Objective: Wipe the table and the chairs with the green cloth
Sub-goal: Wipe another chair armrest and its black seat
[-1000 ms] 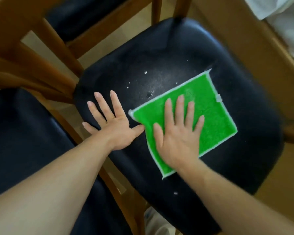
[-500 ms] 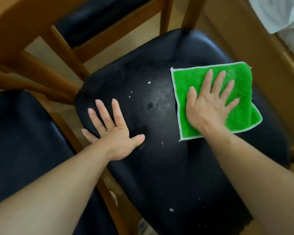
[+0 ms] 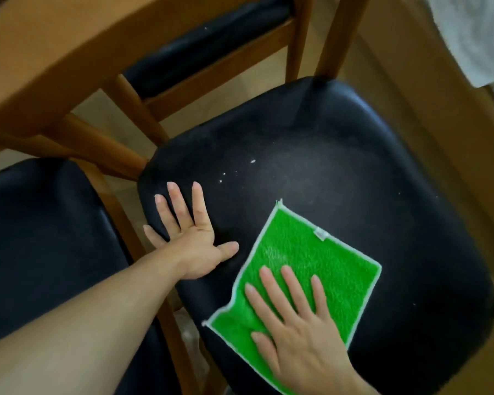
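Note:
The green cloth (image 3: 311, 266) with a white hem lies flat on the black padded seat of a wooden chair (image 3: 354, 172). My right hand (image 3: 297, 332) presses down on the cloth's near part with straight, spread fingers. My left hand (image 3: 188, 238) rests flat on the seat's left edge, fingers spread, a little left of the cloth. A few white crumbs (image 3: 236, 172) dot the seat beyond my left hand. The wooden table (image 3: 54, 52) fills the upper left corner.
A second chair's black seat (image 3: 46, 238) sits at the left, close beside this one. A third black seat (image 3: 206, 47) shows under the table at the top. A wooden panel (image 3: 428, 109) runs along the right, with white fabric (image 3: 474, 32) at the top right corner.
My right hand has dragged the cloth from the seat's far right part back toward me, to the near middle. My left hand has stayed on the seat's left edge.

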`<action>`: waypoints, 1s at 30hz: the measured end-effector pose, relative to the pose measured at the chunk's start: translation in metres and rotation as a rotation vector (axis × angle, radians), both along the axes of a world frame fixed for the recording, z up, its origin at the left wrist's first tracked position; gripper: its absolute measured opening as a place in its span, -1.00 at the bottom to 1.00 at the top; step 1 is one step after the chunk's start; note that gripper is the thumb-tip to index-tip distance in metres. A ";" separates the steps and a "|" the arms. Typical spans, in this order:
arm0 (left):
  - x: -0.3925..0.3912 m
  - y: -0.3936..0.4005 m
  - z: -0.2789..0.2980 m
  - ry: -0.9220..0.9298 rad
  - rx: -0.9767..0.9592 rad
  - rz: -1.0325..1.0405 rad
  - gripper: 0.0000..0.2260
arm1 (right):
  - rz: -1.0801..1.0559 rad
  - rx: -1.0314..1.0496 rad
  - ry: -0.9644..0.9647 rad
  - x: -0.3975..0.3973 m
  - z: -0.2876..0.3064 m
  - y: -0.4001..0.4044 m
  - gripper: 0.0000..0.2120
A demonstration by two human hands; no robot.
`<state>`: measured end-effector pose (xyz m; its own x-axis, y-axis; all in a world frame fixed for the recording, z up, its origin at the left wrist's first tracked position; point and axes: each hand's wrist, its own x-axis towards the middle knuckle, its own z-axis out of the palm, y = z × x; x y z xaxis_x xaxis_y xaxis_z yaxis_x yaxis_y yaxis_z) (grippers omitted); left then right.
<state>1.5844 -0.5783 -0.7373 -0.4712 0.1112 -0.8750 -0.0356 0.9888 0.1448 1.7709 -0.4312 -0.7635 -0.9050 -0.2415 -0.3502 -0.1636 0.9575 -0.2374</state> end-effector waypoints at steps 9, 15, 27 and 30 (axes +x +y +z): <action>0.000 -0.001 -0.005 -0.025 0.036 0.010 0.08 | -0.744 0.169 0.040 -0.161 -0.014 0.061 -0.29; 0.000 -0.003 -0.012 -0.003 0.020 0.003 0.10 | -0.827 0.149 0.053 -0.234 -0.018 0.026 -0.31; -0.002 0.000 -0.011 -0.024 -0.022 -0.002 0.12 | -0.150 -0.005 0.167 -0.244 -0.015 0.023 -0.43; -0.001 -0.004 -0.012 -0.027 0.049 0.010 0.10 | -0.461 0.081 0.145 -0.255 -0.014 0.079 -0.34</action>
